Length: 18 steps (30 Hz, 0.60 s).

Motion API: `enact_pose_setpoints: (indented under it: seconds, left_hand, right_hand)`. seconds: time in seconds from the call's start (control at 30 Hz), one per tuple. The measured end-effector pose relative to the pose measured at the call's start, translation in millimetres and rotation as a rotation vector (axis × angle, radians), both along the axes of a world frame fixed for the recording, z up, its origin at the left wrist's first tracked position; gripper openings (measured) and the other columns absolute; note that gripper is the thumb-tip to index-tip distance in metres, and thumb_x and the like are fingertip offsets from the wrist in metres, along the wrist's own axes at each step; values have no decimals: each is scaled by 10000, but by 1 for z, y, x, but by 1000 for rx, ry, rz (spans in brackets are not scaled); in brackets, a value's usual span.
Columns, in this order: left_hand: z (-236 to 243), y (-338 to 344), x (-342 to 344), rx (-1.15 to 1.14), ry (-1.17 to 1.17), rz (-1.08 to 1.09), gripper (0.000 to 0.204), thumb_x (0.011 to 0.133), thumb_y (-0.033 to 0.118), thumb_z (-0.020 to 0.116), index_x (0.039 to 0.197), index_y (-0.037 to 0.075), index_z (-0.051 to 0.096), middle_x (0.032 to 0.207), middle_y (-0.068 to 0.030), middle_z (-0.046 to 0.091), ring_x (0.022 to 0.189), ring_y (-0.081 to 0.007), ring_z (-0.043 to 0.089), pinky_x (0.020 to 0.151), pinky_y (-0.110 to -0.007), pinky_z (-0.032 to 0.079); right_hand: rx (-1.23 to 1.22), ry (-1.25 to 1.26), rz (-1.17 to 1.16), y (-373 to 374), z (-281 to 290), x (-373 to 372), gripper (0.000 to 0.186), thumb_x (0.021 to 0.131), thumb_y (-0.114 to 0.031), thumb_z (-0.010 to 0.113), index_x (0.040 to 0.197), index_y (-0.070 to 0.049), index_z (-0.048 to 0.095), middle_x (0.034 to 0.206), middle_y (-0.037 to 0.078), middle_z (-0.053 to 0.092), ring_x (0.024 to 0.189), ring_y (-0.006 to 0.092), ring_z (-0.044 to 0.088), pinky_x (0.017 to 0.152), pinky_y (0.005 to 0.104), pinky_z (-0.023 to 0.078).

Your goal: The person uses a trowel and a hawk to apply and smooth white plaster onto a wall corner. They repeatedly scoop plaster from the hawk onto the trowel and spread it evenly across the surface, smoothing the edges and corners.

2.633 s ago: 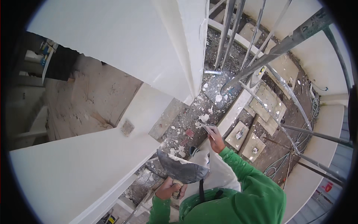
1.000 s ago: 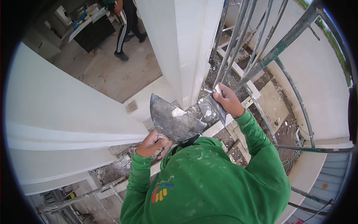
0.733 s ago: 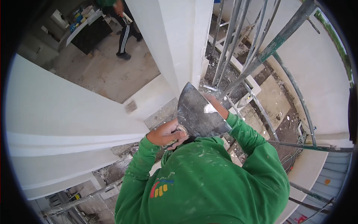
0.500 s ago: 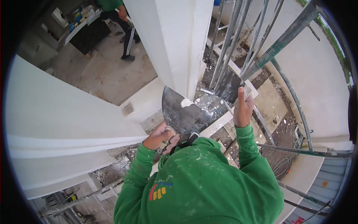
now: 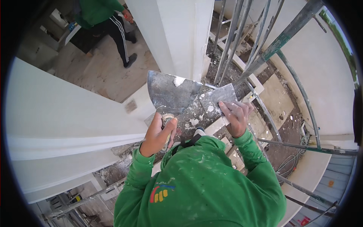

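Observation:
My left hand (image 5: 158,134) is closed around the wrapped handle of a wide putty knife (image 5: 170,92). Its broad grey blade points away from me, and a lump of white putty (image 5: 178,81) sits near the far edge. In my right hand (image 5: 237,116) is a flat rectangular metal scraper (image 5: 217,97), gripped with the fingers laid over its near side. White smears mark the scraper. Its left edge is close to the right corner of the wide blade; whether they touch I cannot tell.
A white pillar (image 5: 181,38) rises just beyond the blades, joined to a low white wall (image 5: 68,102) on the left. Metal scaffold tubes (image 5: 295,30) stand at the right. Behind the wall walks a person in striped trousers (image 5: 119,34). Boards and debris (image 5: 278,102) lie below.
My left hand has moved forward with the wide putty knife. The right hand has turned over, bringing the scraper leftward beside the wide blade. The other person has come nearer.

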State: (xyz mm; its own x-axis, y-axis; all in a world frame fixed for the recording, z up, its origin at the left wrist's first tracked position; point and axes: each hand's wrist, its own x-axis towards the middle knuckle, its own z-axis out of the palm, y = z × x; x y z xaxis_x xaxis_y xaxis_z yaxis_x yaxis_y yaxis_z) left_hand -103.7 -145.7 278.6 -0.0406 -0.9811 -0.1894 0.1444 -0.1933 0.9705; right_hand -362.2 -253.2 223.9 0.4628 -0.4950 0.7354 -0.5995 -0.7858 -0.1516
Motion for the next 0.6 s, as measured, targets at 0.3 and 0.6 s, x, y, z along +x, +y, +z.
enact_pose_setpoints:
  seconds: [0.3,0.6]
  left_hand:
    - [-78,27,-12,28,-918,-396,542,965,303,515,1335,-78,409,1076,-343,593,1057,-481,552,955,-465,406]
    - [-111,68,58,317,-323,212,222,975,214,538,976,29,415,620,-18,448,432,-79,419,376,-241,369]
  right_hand:
    - [-229,-60,266,-33,90,-34,385,690,-187,721,1075,-204,735,1024,-46,610,952,160,558,807,388,419]
    - [406,-1067,1738,-18,68,-155,208,929,-238,562,1012,-143,727,846,35,675,708,141,649,554,293,537]
